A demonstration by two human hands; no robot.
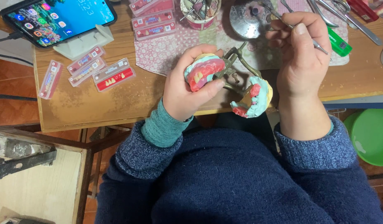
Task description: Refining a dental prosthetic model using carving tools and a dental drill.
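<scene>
Two hands worked above the wooden surface (96, 105): the left hand (187, 89) wrapped its grip around the hinged dental model (224, 81), while the right hand (301, 54), just right of that model, pinched a thin metal tool (320, 46)

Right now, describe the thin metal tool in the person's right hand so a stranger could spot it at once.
Start at the wooden table and go to its right side, where the right hand is raised above the flowered cloth. The thin metal hand tool runs slantwise through its fingers. Unlike the metal instruments lying flat nearby, it is held off the table.
</scene>
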